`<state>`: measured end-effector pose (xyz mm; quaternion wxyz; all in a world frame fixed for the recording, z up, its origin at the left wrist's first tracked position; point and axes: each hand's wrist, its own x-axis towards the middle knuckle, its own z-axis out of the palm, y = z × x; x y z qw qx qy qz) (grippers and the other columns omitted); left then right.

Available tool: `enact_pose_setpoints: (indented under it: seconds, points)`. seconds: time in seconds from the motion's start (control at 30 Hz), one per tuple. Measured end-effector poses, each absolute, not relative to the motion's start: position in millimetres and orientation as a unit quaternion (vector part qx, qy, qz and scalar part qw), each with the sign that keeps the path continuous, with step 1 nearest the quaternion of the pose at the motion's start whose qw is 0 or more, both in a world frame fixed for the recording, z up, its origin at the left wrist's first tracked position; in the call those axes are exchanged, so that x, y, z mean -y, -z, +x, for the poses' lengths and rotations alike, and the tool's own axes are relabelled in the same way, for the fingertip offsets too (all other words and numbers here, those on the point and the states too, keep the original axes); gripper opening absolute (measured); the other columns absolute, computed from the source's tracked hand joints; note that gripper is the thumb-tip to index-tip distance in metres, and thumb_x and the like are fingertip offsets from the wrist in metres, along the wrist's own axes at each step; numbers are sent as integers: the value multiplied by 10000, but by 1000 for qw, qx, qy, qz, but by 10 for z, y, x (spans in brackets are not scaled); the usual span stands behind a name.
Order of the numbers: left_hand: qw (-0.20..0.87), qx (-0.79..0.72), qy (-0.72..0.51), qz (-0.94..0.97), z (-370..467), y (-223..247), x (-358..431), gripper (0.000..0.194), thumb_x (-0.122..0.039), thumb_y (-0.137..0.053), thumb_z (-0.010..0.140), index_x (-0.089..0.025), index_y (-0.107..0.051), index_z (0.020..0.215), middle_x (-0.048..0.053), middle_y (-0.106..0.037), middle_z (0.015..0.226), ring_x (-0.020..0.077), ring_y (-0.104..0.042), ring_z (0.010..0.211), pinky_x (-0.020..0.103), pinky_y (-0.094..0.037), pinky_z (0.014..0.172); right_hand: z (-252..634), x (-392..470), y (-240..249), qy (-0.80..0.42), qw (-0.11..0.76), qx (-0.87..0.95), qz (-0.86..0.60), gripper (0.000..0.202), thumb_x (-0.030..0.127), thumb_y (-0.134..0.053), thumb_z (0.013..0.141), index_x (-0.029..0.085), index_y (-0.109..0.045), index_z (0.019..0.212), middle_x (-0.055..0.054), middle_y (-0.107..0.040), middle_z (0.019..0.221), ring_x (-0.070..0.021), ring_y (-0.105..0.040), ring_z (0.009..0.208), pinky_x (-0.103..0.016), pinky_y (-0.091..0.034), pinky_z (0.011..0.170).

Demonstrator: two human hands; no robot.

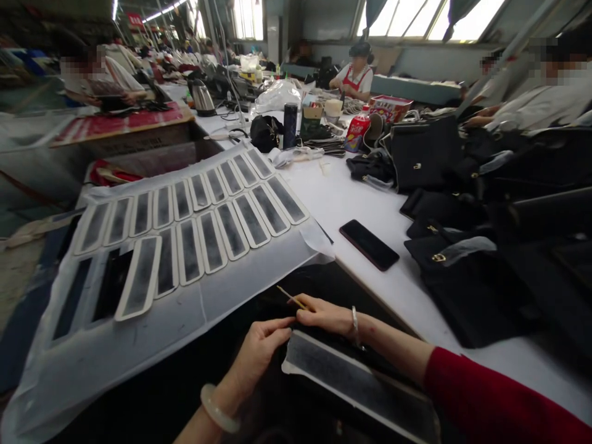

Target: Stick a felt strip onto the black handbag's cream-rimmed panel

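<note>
My left hand [259, 350] is closed, thumb and forefinger pinched at the upper left corner of a long dark panel with a pale border [356, 383]. The panel lies low in front of me over black material. My right hand [324, 314] is closed around a thin pointed tool with a yellow handle [300, 303], its tip pointing up and left. The fingertips of both hands meet just above the panel's corner. What lies between those fingertips is hidden.
Similar pale-bordered panels [187, 251] lie in two rows on a translucent sheet [185, 320] to my left. A phone [369, 244] rests on the white table [319, 188]. Black bags [467, 277] are piled at right. A red bottle [357, 132] and a dark flask [290, 125] stand farther back. Several people work around.
</note>
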<state>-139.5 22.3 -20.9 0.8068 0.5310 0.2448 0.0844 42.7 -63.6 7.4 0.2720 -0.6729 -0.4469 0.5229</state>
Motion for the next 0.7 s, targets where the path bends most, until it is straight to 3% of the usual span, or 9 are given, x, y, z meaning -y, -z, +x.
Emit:
enact_pose_setpoints:
  seconds: [0.2,0.37,0.47,0.57,0.63,0.7]
  points:
    - [752,-249,-105,601,-1368,160,-136,332,-326,-521,891,-135,-741,1050,38,-703,797,174,-590,728,255,-438,678,355,558,75,-506,262,456,-683,522,522,-622,806,131,-599,1151,-68,-643,1014,-210,-572,926,-324,-449,803]
    - [710,-253,-125,645,-1354,183,-143,334,-348,-521,905,-136,-731,1055,25,-685,786,163,-565,730,237,-422,659,303,521,51,-483,233,483,-693,353,451,-593,848,173,-630,1063,-17,-643,897,-170,-573,818,-293,-436,753]
    - [766,-238,-110,588,-1354,234,-165,306,-331,-568,887,-154,-724,1083,44,-710,902,192,-607,854,257,-452,778,332,515,-38,-452,208,483,-720,425,526,-627,809,172,-631,1044,-26,-637,852,-186,-572,782,-314,-429,725]
    - [869,-241,-114,417,-1433,402,-87,373,-339,-614,867,-178,-658,1201,78,-680,1160,240,-591,1096,311,-435,967,409,624,-263,-396,210,481,-753,684,573,-756,661,153,-579,1171,-65,-640,942,-233,-575,852,-362,-428,770]
    - [894,-308,-132,298,-1529,581,23,426,-381,-612,874,-190,-605,1254,79,-600,1312,241,-523,1233,322,-392,1048,448,805,-491,-374,281,469,-749,814,540,-796,624,150,-509,1278,-87,-630,1075,-249,-569,951,-374,-433,832]
    - [884,-406,-111,205,-1613,775,151,469,-441,-578,894,-171,-559,1276,95,-545,1371,242,-482,1286,328,-370,1076,427,1068,-728,-370,394,420,-729,722,504,-783,666,141,-534,1238,-87,-634,1099,-234,-576,957,-354,-455,825]
